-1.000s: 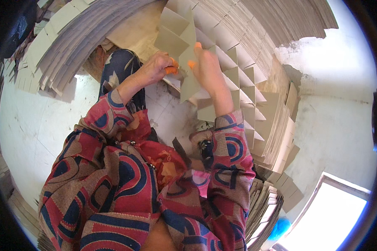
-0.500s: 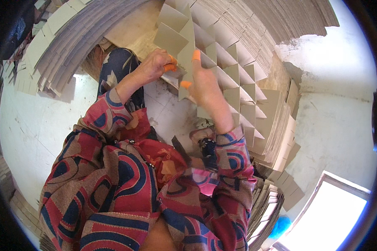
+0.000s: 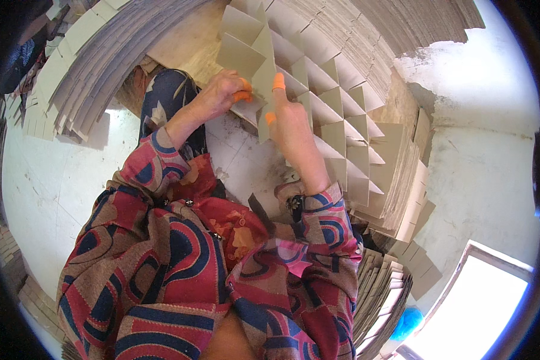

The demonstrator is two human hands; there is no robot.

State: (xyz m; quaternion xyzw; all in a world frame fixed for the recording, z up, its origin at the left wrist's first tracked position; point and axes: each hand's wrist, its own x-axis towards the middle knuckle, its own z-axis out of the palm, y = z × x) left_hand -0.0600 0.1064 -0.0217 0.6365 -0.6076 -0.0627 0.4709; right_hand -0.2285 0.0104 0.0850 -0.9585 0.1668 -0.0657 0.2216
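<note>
A cardboard partition grid (image 3: pixel 318 102) of interlocking grey-beige strips stands on edge in front of me, its cells open. My left hand (image 3: pixel 224 91) is at its left side, fingers curled in a pinch on a cardboard divider strip (image 3: pixel 250 109); orange covers wrap the fingertips. On the long strip at the grid's near edge lies my right hand (image 3: pixel 294 131). Its index finger points up along that strip and its thumb presses lower down, both tipped in orange. The remaining right fingers are hidden behind the hand and cardboard.
Long stacks of cardboard strips (image 3: pixel 111 63) curve along the far left, with another stack (image 3: pixel 414 24) at the far right. More strips (image 3: pixel 381 300) stand by my right side, near a blue object (image 3: pixel 409 324). A pale wall (image 3: pixel 474 174) rises on the right.
My right hand has shifted slightly left along the grid's edge. The left hand keeps its pinch at nearly the same spot, and the grid has barely moved.
</note>
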